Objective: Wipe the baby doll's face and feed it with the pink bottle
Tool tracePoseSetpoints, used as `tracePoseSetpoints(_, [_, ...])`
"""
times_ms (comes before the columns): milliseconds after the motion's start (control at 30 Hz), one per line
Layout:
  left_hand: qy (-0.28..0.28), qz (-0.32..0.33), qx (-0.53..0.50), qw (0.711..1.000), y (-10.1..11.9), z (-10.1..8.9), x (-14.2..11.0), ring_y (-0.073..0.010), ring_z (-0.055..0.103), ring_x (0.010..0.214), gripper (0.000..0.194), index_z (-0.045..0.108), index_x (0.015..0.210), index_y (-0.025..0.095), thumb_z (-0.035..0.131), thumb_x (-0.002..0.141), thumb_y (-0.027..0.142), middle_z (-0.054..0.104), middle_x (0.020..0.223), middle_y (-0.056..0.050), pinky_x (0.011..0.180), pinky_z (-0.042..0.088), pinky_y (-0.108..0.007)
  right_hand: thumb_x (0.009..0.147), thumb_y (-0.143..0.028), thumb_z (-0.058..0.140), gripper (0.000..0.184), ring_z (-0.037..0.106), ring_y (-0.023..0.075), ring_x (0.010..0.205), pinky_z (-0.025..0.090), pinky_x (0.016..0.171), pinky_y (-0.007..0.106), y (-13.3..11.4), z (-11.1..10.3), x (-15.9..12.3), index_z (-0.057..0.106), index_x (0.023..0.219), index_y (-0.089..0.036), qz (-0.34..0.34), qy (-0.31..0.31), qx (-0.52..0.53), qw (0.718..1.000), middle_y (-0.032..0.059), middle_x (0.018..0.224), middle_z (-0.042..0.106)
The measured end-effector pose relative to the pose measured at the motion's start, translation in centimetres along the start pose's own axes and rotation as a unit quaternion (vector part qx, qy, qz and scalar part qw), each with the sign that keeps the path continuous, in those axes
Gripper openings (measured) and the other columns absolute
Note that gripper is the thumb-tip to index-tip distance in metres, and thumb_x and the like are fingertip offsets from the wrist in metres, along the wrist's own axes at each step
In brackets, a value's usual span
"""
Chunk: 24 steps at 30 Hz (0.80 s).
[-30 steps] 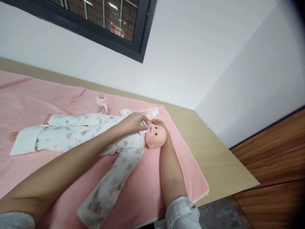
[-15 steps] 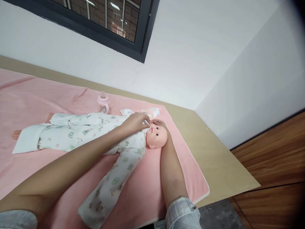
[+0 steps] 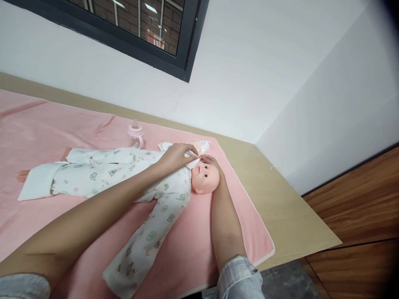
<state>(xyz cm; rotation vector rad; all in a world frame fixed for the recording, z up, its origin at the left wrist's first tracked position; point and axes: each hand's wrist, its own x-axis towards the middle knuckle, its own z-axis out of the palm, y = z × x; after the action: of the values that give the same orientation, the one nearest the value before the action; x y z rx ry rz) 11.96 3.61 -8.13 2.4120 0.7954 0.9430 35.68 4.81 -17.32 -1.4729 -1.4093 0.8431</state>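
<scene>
A baby doll [image 3: 205, 179] in a white romper printed with small green animals [image 3: 124, 174] lies on its back on a pink blanket [image 3: 46, 128]. My left hand [image 3: 176, 156] pinches a small white wipe [image 3: 193, 154] just above the doll's mouth. My right hand [image 3: 210, 160] curls round the far side of the doll's head, and its forearm lies along the blanket beside the head. The doll's near sleeve stretches toward me.
A pink baby bottle [image 3: 136, 136] stands behind the doll's body. A small clear packet [image 3: 202, 145] lies behind the head. The blanket covers a tan tabletop [image 3: 280, 207], which meets white walls at a corner. A dark-framed window [image 3: 149, 29] is above.
My left hand has lifted the wipe slightly up and away from the doll's mouth. The right hand stays on the head.
</scene>
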Motion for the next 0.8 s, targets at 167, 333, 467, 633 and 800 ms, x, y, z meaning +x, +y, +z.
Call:
tracePoseSetpoints(167, [0.033,-0.063,-0.168,0.983,-1.0,-1.6,0.6,-0.0233,0.065,0.091,0.028,0.066,0.106,0.016,0.060,0.080,0.025,0.070,0.102,-0.006,0.079,0.050,-0.031,0.075,-0.042,0.068,0.033,0.067,0.0177,0.095,0.052,0.094,0.037,-2.7,-1.3,0.1,0.063,0.098,-0.019,-0.004,0.036,0.157,0.987,0.0074,0.113,0.068])
tracePoseSetpoints(333, [0.068,-0.212,-0.402,0.888,-1.9,-2.4,1.0,-0.0178,0.064,0.073,0.025,0.059,0.105,0.016,0.063,0.081,0.023,0.064,0.087,-0.005,0.064,0.054,-0.028,0.083,-0.039,0.063,0.024,0.057,0.0219,0.121,0.045,0.106,0.041,-9.3,-2.4,-1.8,0.072,0.097,-0.022,-0.140,-0.017,0.052,0.989,0.0059,0.129,0.062])
tracePoseSetpoints(467, [0.075,-0.237,-0.491,0.835,-2.2,-2.6,1.2,-0.0186,0.067,0.082,0.019,0.057,0.096,0.015,0.065,0.086,0.029,0.065,0.093,-0.006,0.077,0.058,-0.033,0.087,-0.036,0.062,0.026,0.021,0.0264,0.150,0.019,0.123,0.047,-13.9,-1.1,-4.3,0.075,0.108,-0.029,-0.198,-0.175,-0.144,0.954,-0.0026,0.153,0.040])
tracePoseSetpoints(633, [0.036,-0.218,-0.518,0.827,-2.6,-2.5,1.1,-0.0187,0.068,0.079,0.029,0.055,0.094,0.016,0.067,0.087,0.041,0.065,0.090,-0.005,0.083,0.057,-0.035,0.091,-0.024,0.056,0.041,-0.002,0.0254,0.153,0.017,0.123,0.053,-15.7,1.3,-5.4,0.062,0.129,-0.035,-0.159,-0.235,-0.254,0.925,-0.0084,0.158,0.027])
tracePoseSetpoints(800, [0.040,-0.227,-0.438,0.869,-3.0,-2.4,1.0,-0.0237,0.068,0.095,0.043,0.054,0.103,0.018,0.065,0.086,0.056,0.065,0.109,-0.009,0.085,0.054,-0.036,0.093,-0.017,0.049,0.047,0.012,0.0217,0.152,0.018,0.125,0.047,-15.2,1.6,-5.0,0.054,0.138,-0.028,-0.154,-0.185,-0.261,0.935,-0.0019,0.152,0.041])
